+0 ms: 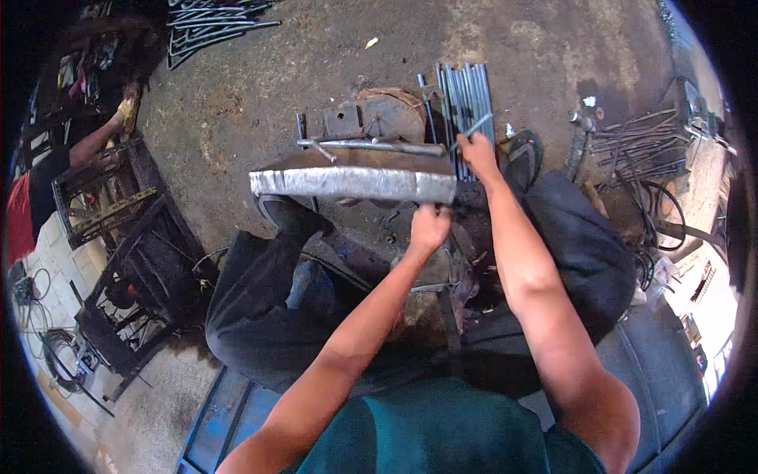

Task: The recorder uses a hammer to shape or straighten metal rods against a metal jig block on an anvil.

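Observation:
My right hand point(479, 156) is closed on a metal rod point(478, 124), which slants across a bundle of straight steel rods point(466, 91) lying on the floor. My left hand point(432, 227) is curled at the near right edge of a heavy metal block point(355, 185) with a bright, worn front face. Its fingers are slightly blurred, and whatever they hold is hidden. Across the block's top lies a round bar point(379, 145), with a short pin point(323, 152) against it. Behind the block is a round base piece point(387, 114) with metal plates on it.
Bent rods point(221, 24) lie in a pile at the far left. More thin rods point(639, 142) and a black cable point(671, 213) are at the right. A dark metal frame point(126, 261) stands at the left, near another person's arm point(99, 144). My legs flank the block.

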A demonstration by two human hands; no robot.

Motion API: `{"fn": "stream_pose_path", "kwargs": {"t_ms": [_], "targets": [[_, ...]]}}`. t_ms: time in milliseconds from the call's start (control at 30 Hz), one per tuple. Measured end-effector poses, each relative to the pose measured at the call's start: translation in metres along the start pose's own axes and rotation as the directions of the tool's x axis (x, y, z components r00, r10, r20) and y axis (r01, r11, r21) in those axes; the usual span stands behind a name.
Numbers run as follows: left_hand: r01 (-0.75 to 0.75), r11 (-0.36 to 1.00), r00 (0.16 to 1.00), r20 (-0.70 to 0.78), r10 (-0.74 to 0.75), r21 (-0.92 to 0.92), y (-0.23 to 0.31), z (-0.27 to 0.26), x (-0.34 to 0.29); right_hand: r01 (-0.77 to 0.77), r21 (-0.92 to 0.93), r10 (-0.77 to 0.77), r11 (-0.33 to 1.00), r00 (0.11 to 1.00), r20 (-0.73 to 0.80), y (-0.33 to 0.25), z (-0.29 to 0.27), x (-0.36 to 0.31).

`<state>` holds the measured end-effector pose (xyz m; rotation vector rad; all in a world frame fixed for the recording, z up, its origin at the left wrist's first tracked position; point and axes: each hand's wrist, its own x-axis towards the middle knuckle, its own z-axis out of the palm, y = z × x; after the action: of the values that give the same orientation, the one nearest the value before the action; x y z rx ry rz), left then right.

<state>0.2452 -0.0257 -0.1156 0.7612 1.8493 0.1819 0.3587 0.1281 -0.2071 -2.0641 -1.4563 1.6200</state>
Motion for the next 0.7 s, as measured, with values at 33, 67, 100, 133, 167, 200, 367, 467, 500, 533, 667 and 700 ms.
{"fn": "stream_pose_path", "kwargs": {"t_ms": [33, 67, 100, 133, 167, 200, 367, 467, 500, 533, 667, 700], "targets": [[-0.052, 0.993, 0.995, -0.09, 0.042, -0.11, 0.009, -0.002, -0.016, 0.023, -0.003, -0.023, 1.0, 1.0, -0.01, 0.009, -0.006, -0.015], [-0.099, 0.987, 0.992, -0.096, 0.087, -0.125, 0.024, 0.002, -0.029, 0.121, -0.079, -0.131, 0.989, 0.983, -0.132, 0.028, -0.021, -0.021], [-0.259, 0.947, 0.957, -0.182, 0.225, -0.192, 0.03, 0.007, -0.039, 0.211, -0.157, -0.244, 0.965, 0.942, -0.231, 0.034, -0.03, -0.03], [-0.397, 0.888, 0.901, -0.283, 0.329, -0.233, 0.028, 0.006, -0.049, 0.239, -0.153, -0.27, 0.959, 0.935, -0.23, 0.027, -0.03, -0.049], [-0.389, 0.903, 0.908, -0.241, 0.342, -0.182, 0.037, -0.001, -0.065, 0.167, -0.05, -0.173, 0.985, 0.964, -0.202, 0.023, -0.033, -0.071], [-0.41, 0.895, 0.896, -0.261, 0.359, -0.177, 0.038, 0.0, -0.075, 0.095, 0.05, -0.086, 0.994, 0.982, -0.166, 0.014, -0.036, -0.089], [-0.611, 0.79, 0.705, -0.422, 0.57, 0.046, 0.057, -0.018, -0.123, 0.121, 0.204, -0.104, 0.972, 0.99, -0.093, -0.053, -0.056, -0.171], [-0.642, 0.749, 0.613, -0.478, 0.63, 0.164, 0.058, -0.046, -0.139, 0.159, 0.328, -0.174, 0.931, 0.985, 0.015, -0.095, -0.06, -0.225], [-0.634, 0.767, 0.687, -0.383, 0.617, 0.098, 0.065, -0.06, -0.148, 0.265, 0.313, -0.291, 0.912, 0.956, 0.04, -0.092, -0.065, -0.232], [-0.615, 0.788, 0.751, -0.279, 0.599, 0.035, 0.071, -0.075, -0.156, 0.272, 0.312, -0.296, 0.91, 0.955, 0.03, -0.089, -0.07, -0.236], [-0.532, 0.774, 0.847, -0.196, 0.495, -0.344, 0.048, -0.138, -0.149, 0.13, 0.642, -0.444, 0.755, 0.823, 0.355, -0.128, -0.078, -0.287], [-0.464, 0.765, 0.884, -0.17, 0.436, -0.446, 0.051, -0.15, -0.154, 0.158, 0.585, -0.403, 0.795, 0.859, 0.316, -0.123, -0.079, -0.28]]}}
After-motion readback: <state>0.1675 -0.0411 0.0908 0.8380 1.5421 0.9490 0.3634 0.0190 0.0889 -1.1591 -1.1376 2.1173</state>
